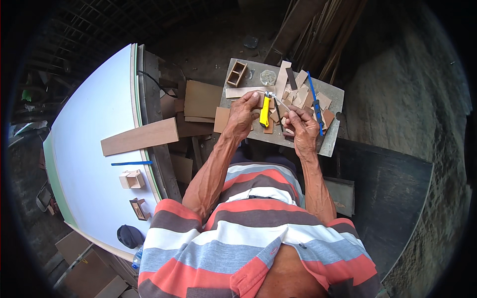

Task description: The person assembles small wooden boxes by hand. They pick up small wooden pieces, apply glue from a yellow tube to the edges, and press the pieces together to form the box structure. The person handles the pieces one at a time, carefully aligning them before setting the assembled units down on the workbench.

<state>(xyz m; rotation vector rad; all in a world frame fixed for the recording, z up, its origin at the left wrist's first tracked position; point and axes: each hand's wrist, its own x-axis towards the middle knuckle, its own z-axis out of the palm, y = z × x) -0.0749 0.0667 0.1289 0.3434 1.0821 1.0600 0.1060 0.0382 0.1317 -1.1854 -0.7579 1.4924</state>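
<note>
Above the small work table [231, 70], my left hand [242, 115] is closed, thumb and forefinger pinched at a thin pale piece too small to name. My right hand [303, 128] pinches a thin light stick [282, 103], which slants up and left toward the fingers of the other hand. A small whitish bit shows near the stick's far end. Between the hands is a yellow utility knife [265, 111], upright in the picture; no finger visibly grips it. Under and beside the right hand lie several small wooden offcuts [324, 100].
A small two-compartment wooden box [237, 73] and a clear round dish [268, 77] stand at the table's far side. A blue-and-dark tool [317, 109] lies right. On the white board [89, 119] at left rest a wooden plank [140, 136], small wooden pieces and a dark cap [130, 236].
</note>
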